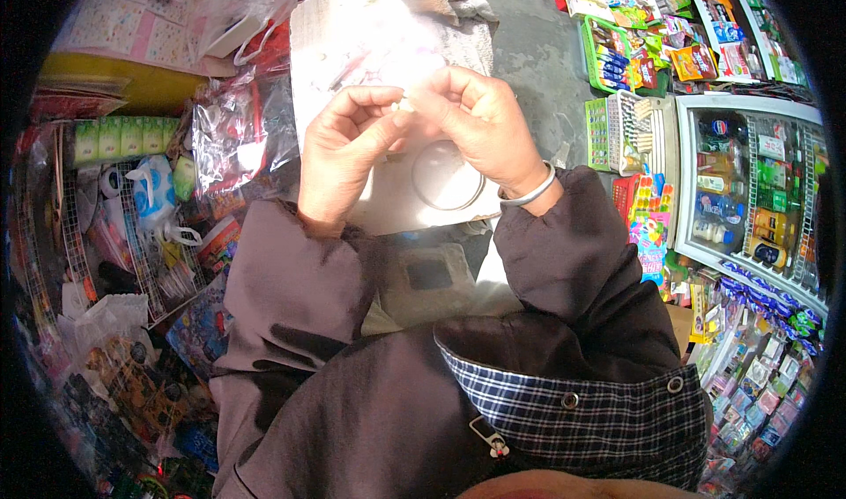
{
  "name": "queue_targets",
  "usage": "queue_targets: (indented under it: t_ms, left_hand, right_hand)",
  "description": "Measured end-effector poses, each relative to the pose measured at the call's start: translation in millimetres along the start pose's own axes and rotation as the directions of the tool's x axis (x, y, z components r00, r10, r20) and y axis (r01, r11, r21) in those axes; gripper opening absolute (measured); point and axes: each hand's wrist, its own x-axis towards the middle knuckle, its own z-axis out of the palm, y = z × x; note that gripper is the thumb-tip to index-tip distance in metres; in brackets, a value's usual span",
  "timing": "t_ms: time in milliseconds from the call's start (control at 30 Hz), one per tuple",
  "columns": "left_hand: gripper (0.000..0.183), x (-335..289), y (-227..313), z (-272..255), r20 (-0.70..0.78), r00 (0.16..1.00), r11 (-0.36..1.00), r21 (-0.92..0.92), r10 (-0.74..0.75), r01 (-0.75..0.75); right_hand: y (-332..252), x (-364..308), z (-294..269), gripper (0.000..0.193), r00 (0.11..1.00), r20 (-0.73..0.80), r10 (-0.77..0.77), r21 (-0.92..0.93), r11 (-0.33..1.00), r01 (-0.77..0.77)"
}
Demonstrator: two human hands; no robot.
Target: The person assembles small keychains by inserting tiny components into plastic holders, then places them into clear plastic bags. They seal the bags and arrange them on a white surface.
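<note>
The left hand (pixel 345 151) and right hand (pixel 476 120) pinched a tiny pale object (pixel 405 104) together above the white surface (pixel 352 41), fingertips touching. Steady, close fingers likely suited such small work, with a thin ring (pixel 449 177) lying just beneath.

A tiny pale object (pixel 405 105) sat pinched between the fingertips of the left hand (pixel 345 151) and the right hand (pixel 480 125), too small to tell its kind. It hung above a white board (pixel 352 41), at about twelve o'clock from a thin grey ring (pixel 448 180) that lay flat on that board.
</note>
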Motion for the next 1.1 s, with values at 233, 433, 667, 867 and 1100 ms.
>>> queue_targets:
  t_ms: [233,433,667,867,1100]
  left_hand:
    - [0.035,-1.3,11.5,-2.4,0.14,0.989,0.999,0.026,-0.043,0.04]
    - [0.038,-2.3,10.5,-4.0,0.21,0.977,1.0,0.017,-0.029,0.026]
    - [0.042,1.1,4.8,-4.5,0.193,0.981,1.0,-0.021,0.012,-0.008]
    - [0.041,-1.8,5.5,-2.8,0.172,0.985,1.0,0.007,-0.012,0.011]
    - [0.04,-1.2,-0.9,1.3,0.118,0.987,0.987,0.098,0.113,-0.125]
  right_hand:
    - [-0.5,1.7,-5.9,0.018,1.0,0.02,-0.015,-0.096,0.995,0.017]
    - [1.1,1.3,-9.9,0.021,0.997,0.07,-0.026,-0.14,0.99,0.035]
    - [-0.5,2.6,-8.2,0.022,0.999,0.039,0.011,-0.015,1.0,-0.01]
    - [-0.5,1.1,-0.2,0.012,0.977,-0.121,-0.175,-0.117,0.98,0.162]
    - [-6.4,-6.8,3.9,0.011,0.98,-0.055,-0.19,-0.207,0.963,0.175]
